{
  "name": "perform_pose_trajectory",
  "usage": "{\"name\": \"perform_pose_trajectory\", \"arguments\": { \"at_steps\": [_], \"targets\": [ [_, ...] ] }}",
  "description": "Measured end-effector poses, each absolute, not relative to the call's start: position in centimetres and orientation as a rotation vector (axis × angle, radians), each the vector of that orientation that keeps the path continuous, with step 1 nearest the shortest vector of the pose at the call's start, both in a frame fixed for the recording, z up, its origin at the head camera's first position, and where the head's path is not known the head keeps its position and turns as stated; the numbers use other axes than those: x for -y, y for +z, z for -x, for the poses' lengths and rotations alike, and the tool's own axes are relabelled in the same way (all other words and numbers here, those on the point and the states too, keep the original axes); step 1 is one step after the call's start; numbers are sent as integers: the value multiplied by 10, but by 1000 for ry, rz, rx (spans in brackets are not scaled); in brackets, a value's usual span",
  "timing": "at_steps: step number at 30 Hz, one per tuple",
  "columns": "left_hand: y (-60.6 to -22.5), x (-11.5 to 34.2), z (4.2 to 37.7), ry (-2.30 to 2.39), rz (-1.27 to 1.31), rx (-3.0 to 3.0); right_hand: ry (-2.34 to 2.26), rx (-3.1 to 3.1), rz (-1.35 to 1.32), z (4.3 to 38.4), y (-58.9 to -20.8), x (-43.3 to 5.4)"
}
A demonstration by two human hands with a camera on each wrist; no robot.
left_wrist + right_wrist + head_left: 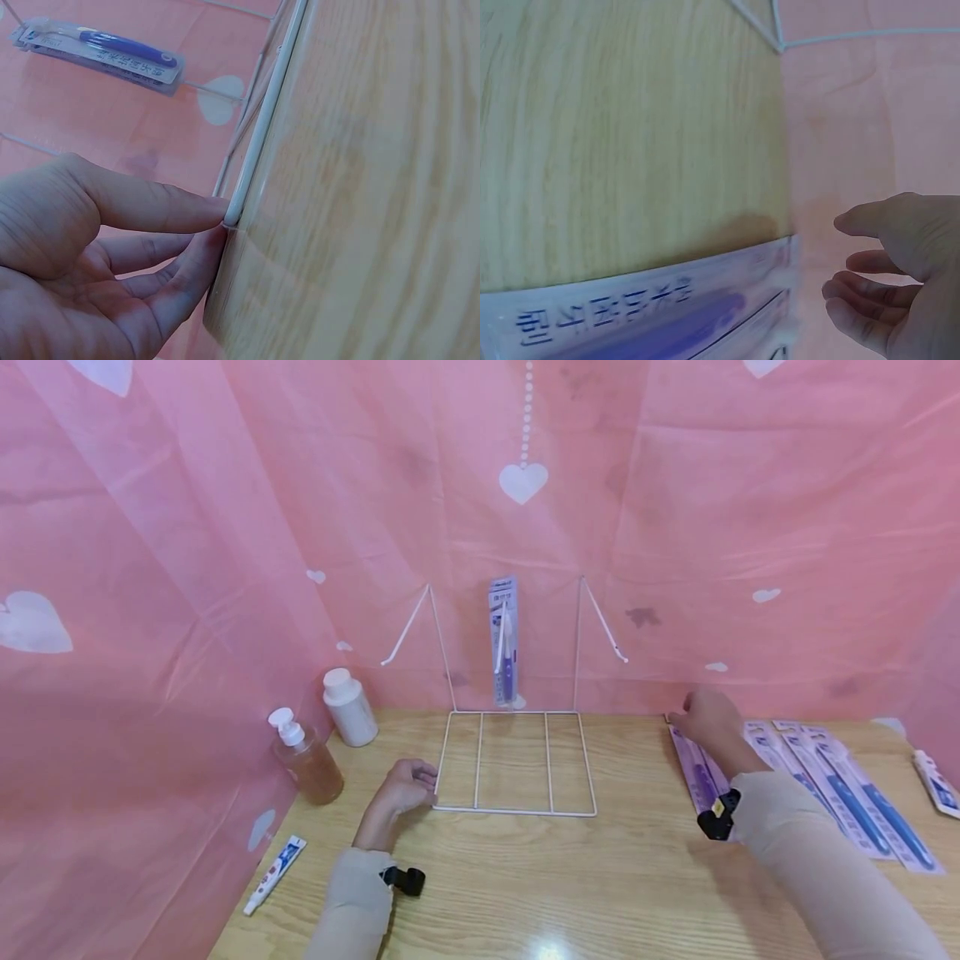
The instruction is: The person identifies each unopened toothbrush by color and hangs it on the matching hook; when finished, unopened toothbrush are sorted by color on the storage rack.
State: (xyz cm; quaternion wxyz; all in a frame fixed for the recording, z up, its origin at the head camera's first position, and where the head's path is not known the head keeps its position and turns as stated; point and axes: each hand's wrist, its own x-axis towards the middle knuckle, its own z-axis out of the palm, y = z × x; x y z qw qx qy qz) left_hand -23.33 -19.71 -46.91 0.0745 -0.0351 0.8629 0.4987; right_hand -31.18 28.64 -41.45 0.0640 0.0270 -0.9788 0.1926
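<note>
Wire display rack [516, 812] is pinched at its near-left corner by the left hand [407, 787]; nothing is held by the loosely parted right hand [710, 725] near packaged toothbrushes [847, 806].

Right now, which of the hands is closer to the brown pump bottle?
Left. The left hand pinches the corner of the wire rack, to the right of the pump bottle; the right hand is much farther right, by the toothbrush packs.

A wooden table [487, 877] carries a wire rack [478, 760], toothbrush packs [843, 795], two bottles [350, 710] and toothpaste tubes [276, 875].
</note>
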Motion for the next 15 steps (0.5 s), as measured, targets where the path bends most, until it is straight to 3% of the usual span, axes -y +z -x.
{"name": "perform_pose_trajectory", "arguments": {
  "at_steps": [15],
  "targets": [
    [-472,199,234,1530,77,-2571,654,3029,9,316,-447,-302]
  ]
}}
